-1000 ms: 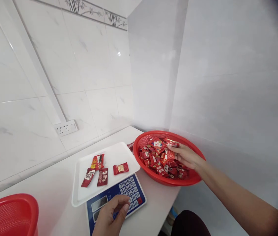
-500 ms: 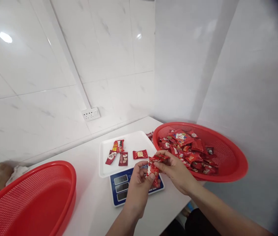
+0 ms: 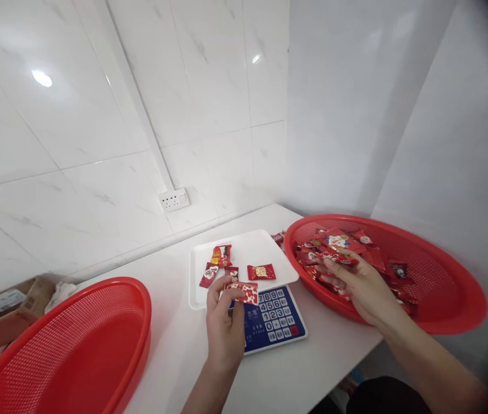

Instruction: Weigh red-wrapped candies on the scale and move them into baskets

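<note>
Red packet (image 3: 249, 294) sits pinched in the left hand (image 3: 223, 319) near the tray (image 3: 248, 244); the right hand (image 3: 364, 284) grips another packet (image 3: 341, 258) over the basket (image 3: 450, 302).

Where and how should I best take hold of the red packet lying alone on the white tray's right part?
Pinching the red packet across its middle by the two long edges, coming from above, seems best. It lies flat on the white tray, and both long edges look free, with the other packets apart to its left.
</note>
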`<state>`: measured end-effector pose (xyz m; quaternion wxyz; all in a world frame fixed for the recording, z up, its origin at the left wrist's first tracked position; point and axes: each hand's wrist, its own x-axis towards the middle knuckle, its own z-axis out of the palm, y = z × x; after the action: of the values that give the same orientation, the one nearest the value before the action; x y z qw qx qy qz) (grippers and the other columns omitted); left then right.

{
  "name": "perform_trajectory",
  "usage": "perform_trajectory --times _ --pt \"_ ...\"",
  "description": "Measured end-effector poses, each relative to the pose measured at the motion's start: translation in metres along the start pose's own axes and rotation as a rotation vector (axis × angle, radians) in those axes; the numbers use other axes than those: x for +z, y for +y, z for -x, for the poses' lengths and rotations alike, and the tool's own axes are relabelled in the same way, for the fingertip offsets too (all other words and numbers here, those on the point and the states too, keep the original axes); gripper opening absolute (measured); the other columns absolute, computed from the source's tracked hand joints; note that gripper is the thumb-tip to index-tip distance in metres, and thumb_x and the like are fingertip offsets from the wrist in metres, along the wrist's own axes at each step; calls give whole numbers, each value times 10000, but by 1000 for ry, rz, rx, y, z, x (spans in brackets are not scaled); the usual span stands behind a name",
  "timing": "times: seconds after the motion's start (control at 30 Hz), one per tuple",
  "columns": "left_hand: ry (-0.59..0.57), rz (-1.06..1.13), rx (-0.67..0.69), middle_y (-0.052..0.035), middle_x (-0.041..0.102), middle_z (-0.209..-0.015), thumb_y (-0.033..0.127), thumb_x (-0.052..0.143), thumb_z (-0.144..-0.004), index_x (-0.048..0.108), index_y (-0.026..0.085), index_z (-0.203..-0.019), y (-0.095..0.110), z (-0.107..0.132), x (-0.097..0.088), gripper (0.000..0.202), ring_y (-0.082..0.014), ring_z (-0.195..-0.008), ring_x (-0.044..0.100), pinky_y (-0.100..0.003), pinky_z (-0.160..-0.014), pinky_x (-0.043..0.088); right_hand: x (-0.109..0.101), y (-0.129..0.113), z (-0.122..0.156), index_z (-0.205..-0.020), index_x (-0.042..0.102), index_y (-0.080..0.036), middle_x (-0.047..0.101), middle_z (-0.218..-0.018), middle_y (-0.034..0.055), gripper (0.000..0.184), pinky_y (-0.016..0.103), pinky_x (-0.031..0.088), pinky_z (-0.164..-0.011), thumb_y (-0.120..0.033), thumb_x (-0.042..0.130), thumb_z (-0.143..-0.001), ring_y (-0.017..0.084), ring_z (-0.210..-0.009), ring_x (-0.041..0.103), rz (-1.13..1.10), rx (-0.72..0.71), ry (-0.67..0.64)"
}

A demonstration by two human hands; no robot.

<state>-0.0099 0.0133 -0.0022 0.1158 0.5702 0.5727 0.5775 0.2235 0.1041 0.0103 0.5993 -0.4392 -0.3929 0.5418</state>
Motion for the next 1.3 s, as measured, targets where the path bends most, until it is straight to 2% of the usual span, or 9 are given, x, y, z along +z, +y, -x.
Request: perform_trajectory --times 0.13,0.3,0.6,0.77,0.9,0.97,1.1,1.2,1.3 --pt "39 -92 79 -56 456 -1175 81 419 -805 571 229 -750 -6 -4 -9 220 -200 -1140 468 -357 -879 452 -2 -2 -4 -830 609 -261 705 -754 -26 388 208 580 -590 -312 821 -509 176 -779 678 -40 60 24" --pt "33 -268 22 -60 481 -1127 98 413 -814 587 235 -823 -16 -16 -21 222 -208 -1070 495 -364 -839 475 -3 0 -4 -831 614 -258 708 -780 -21 345 194 573 -569 -275 797 -539 165 -766 670 -24 100 15" --pt "-167 -529 -72 -74 579 -937 21 403 -749 647 195 -850 -31 -43 -34 317 -213 -878 579 -353 -751 482 -7 3 -3 -854 580 -259 689 -774 -44 367 174 550 -571 -253 782 -547 124 -703 652 -16 138 -6" --pt "-280 -532 -57 -61 652 -987 36 448 -746 658 217 -935 -30 -49 -29 335 -200 -871 608 -327 -767 486 -9 8 -4 -834 553 -289 671 -752 -50 363 245 552 -599 -293 777 -548 151 -670 644 42 113 -10" --pt "-177 -530 -58 -64 660 -1022 102 424 -813 624 217 -1004 -14 -45 -40 301 -211 -927 574 -349 -785 471 -11 9 -2 -885 530 -330 665 -752 -33 347 375 548 -709 -397 728 -608 208 -700 644 207 12 -6" --pt "-124 -460 -79 -56 664 -956 187 425 -854 615 213 -988 -3 -33 -47 234 -187 -841 580 -320 -726 481 -8 7 7 -888 536 -322 668 -786 -8 318 421 528 -755 -436 695 -638 241 -758 642 397 -83 -12" --pt "-308 -99 -150 -15 641 -828 298 546 -823 596 225 -1006 13 14 -42 203 -122 -656 566 -247 -610 498 8 10 42 -859 560 -255 672 -885 39 254 370 520 -755 -437 636 -700 246 -846 631 652 -221 -254" --pt "-445 92 -64 -51 571 -1017 327 662 -742 508 273 -1185 12 52 -25 472 -110 -675 544 -232 -582 517 24 23 75 -893 574 -228 670 -862 38 193 308 502 -719 -395 543 -801 202 -818 621 752 -187 -614" --pt "-461 170 -18 -69 526 -1035 312 622 -779 568 263 -1121 8 73 -13 350 -118 -729 556 -242 -630 527 35 37 100 -868 567 -227 662 -855 17 133 278 472 -706 -314 468 -853 169 -790 603 797 -117 -814"
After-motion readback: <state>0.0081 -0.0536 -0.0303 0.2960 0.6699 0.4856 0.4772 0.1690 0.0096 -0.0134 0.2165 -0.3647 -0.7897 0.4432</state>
